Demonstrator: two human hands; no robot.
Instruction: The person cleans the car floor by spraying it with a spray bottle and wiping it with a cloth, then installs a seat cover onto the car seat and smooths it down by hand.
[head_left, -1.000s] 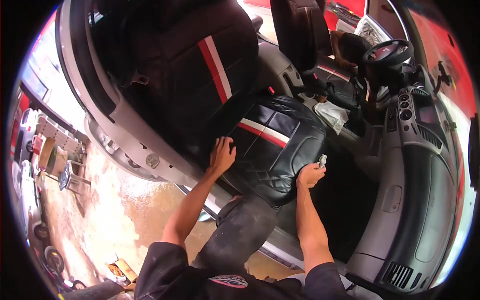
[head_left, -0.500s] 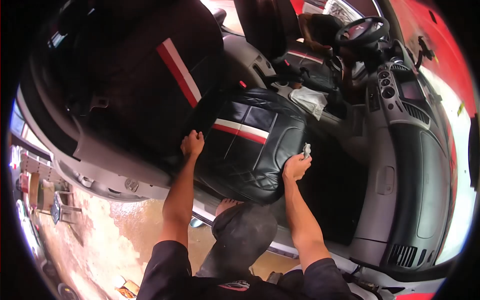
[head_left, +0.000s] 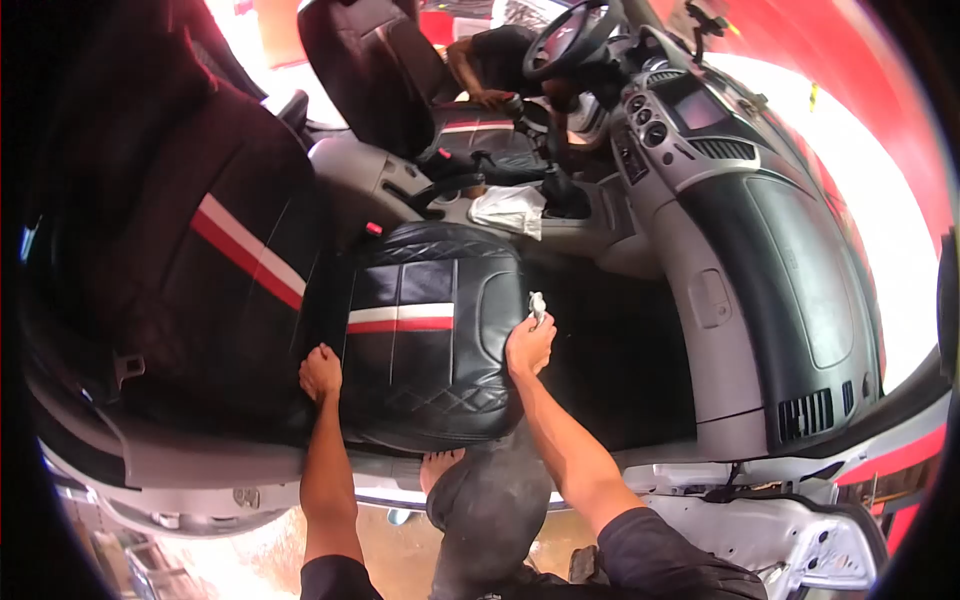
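A black car seat cushion (head_left: 412, 378) with quilted edges and a white-and-red stripe is in front of me. At its rear edge, by the backrest (head_left: 230, 210), my left hand (head_left: 321, 374) is closed; what its fingers hold, if anything, is hidden. My right hand (head_left: 529, 346) rests against the cushion's front edge, its fingers wrapped round a small silvery-grey object (head_left: 538, 306). Only the top of that object sticks out, so its kind is unclear. My bare foot (head_left: 440, 466) is on the door sill below the seat.
Across the console (head_left: 590, 222), with a white bag or cloth (head_left: 508, 210) on it, another person's arm (head_left: 465, 72) reaches over the other seat (head_left: 380, 80). The steering wheel (head_left: 572, 40) and dashboard (head_left: 770, 255) lie right. An open door (head_left: 770, 535) is at lower right.
My view has shifted and turned, so the seat and dashboard appear further left and more of the open door shows. Both hands keep their places at the cushion's edges.
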